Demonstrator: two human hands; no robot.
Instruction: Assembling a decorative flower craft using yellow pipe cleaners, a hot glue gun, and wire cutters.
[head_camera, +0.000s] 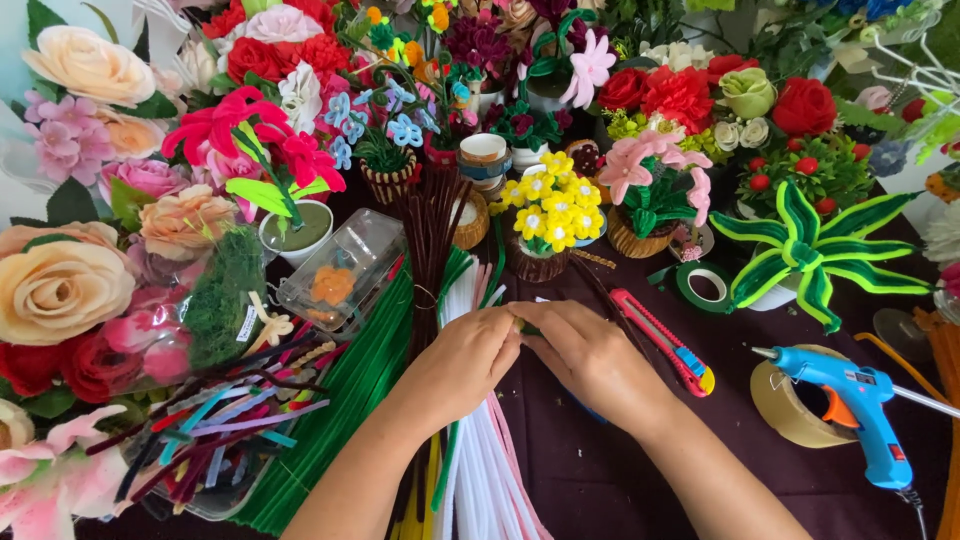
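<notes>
A green pipe cleaner (522, 326), only its tip showing, sits pinched between both hands at the middle of the head view, over the dark worktop (600, 480): the left hand (462, 362) and right hand (590, 355) meet fingertip to fingertip, each clamped on it. White pipe cleaners (480, 450) lie at 6 o'clock, a red box cutter (665, 342) at 3 o'clock and a blue glue gun (850, 405) further right. Twisting well probably calls for short, firm pinches close together.

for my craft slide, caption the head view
Two hands pinch a green piece over pipe cleaners amid handmade flowers.
</notes>
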